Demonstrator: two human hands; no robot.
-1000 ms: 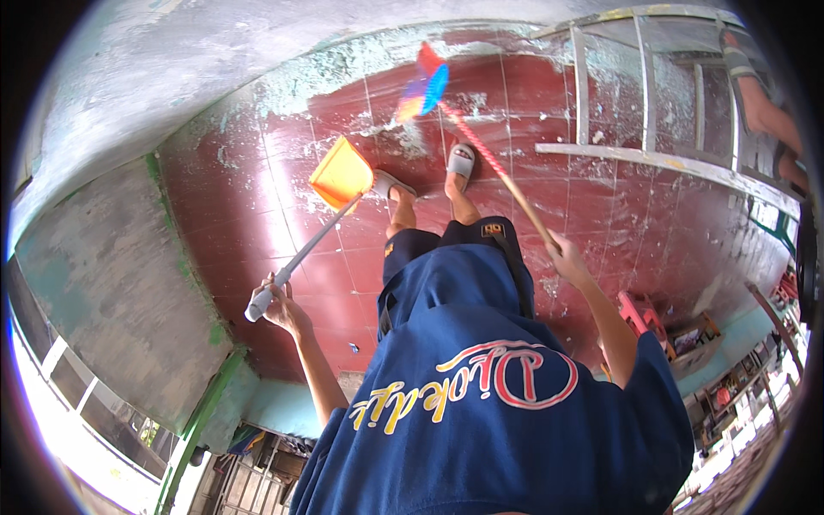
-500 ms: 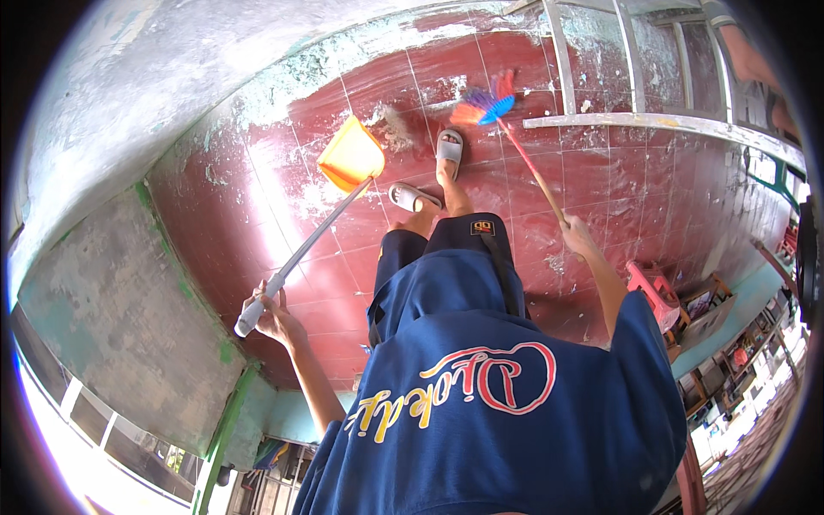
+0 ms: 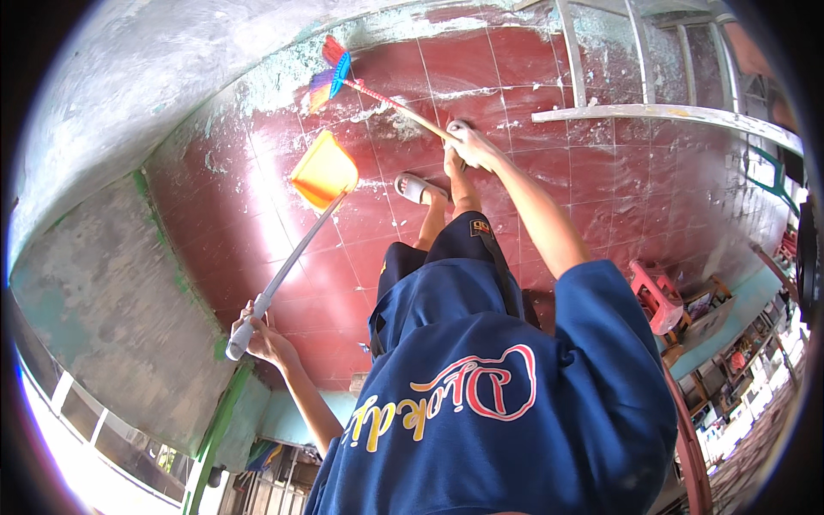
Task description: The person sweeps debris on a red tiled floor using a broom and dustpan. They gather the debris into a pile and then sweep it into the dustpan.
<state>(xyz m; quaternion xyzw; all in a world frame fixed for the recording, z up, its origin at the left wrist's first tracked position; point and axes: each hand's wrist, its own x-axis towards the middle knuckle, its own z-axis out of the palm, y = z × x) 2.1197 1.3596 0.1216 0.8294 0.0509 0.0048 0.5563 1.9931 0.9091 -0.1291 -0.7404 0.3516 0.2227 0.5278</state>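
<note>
My left hand (image 3: 264,336) is wrapped round the grey handle of a long-handled dustpan (image 3: 324,172), whose orange-yellow pan rests on the red tiled floor ahead of my feet. In my right hand (image 3: 475,146) is the stick of a broom (image 3: 339,75), held across in front of me. Its blue head with red, purple and orange bristles is on the far left, beyond the pan and close to the wall. Pale dust and flakes (image 3: 399,124) lie on the floor between the broom stick and my sandal (image 3: 418,188).
A whitish wooden ladder-like frame (image 3: 661,112) stands at the far right, with part of another person (image 3: 748,50) beside it. A red plastic stool (image 3: 656,298) is at the right. A rough, peeling wall (image 3: 163,77) curves round the far left, and a grey panel (image 3: 112,318) borders the left.
My right hand has swung left and forward, carrying the broom head from right of my feet to beyond the dustpan. The dustpan has shifted slightly left and nearer.
</note>
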